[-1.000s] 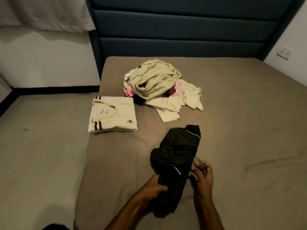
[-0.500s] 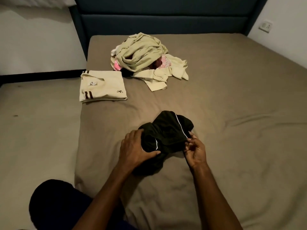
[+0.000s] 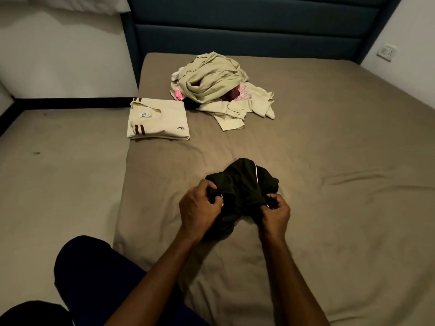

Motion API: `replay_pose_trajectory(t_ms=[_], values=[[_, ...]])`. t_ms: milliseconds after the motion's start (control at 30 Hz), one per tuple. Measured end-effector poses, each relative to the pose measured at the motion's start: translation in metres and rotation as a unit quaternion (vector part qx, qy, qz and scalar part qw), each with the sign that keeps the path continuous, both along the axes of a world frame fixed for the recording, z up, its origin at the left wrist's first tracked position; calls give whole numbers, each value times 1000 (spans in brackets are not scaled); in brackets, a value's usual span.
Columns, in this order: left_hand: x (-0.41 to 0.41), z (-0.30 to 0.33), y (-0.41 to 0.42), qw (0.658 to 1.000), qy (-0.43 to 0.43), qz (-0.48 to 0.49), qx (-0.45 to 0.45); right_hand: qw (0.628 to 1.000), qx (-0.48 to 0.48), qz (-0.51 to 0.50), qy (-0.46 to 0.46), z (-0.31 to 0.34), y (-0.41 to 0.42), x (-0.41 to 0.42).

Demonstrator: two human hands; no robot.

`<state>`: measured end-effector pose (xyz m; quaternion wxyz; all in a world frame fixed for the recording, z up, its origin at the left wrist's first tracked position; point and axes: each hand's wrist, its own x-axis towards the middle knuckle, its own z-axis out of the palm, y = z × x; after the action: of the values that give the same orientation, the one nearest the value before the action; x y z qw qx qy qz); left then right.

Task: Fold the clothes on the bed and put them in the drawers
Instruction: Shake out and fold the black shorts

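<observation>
Near the bed's (image 3: 306, 231) front edge, the dark garment (image 3: 242, 184), bunched a second ago, is now gripped at its edge by the left hand (image 3: 200, 205) and pinched by the right hand (image 3: 275, 212), apparently for spreading. One folded shirt (image 3: 157, 120) is laid at the left edge beside the unfolded pile (image 3: 216, 83).

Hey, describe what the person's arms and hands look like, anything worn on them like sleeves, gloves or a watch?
Both forearms are bare up to the bottom edge of the frame, with no sleeve in view. The left hand and right hand wear no gloves, and no watch, bracelet or ring shows on them. Dark navy clothing covers the person's leg at lower left.
</observation>
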<state>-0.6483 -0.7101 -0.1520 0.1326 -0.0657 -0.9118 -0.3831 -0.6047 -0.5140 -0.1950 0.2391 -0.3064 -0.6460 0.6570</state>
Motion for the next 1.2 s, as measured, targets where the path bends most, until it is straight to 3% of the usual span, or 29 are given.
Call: replay_pose_trajectory(t_ms=[100,233,300,433,533,667,733,833,900,967,1033,1067,1133,1167,1200], values=[[-6,15,-8,993,63,84,52,989,124,-66,-46,4,15,6],[-39,39,-17,975,27,111,190,911,392,-99,-87,30,36,2],[-53,47,-15,958,-33,110,263,900,424,-84,-57,50,36,-7],[-73,53,-7,867,-249,119,415,910,412,-51,17,89,34,-30],[-78,59,-7,885,-244,70,389,927,369,-38,56,116,36,-41],[-85,82,-20,904,-214,-13,370,945,327,-9,13,137,55,-63],[-97,91,-32,934,-184,-33,305,928,370,20,-28,144,72,-76],[-120,100,-49,986,-124,-9,113,887,443,55,-122,151,94,-92],[-134,107,-55,995,-93,31,10,832,515,39,-205,154,104,-102],[-150,118,-57,991,-119,53,-10,796,552,6,-248,161,108,-113],[-167,133,-58,984,-170,51,-20,803,533,12,-268,167,110,-129],[-175,141,-57,980,-198,36,-13,828,487,31,-276,172,113,-140],[-193,169,-47,974,-221,-47,-9,915,310,95,-242,188,123,-166],[-203,184,-40,965,-248,-62,67,949,209,115,-205,198,128,-179],[-214,200,-31,942,-264,-58,197,970,142,117,-162,211,131,-191]])
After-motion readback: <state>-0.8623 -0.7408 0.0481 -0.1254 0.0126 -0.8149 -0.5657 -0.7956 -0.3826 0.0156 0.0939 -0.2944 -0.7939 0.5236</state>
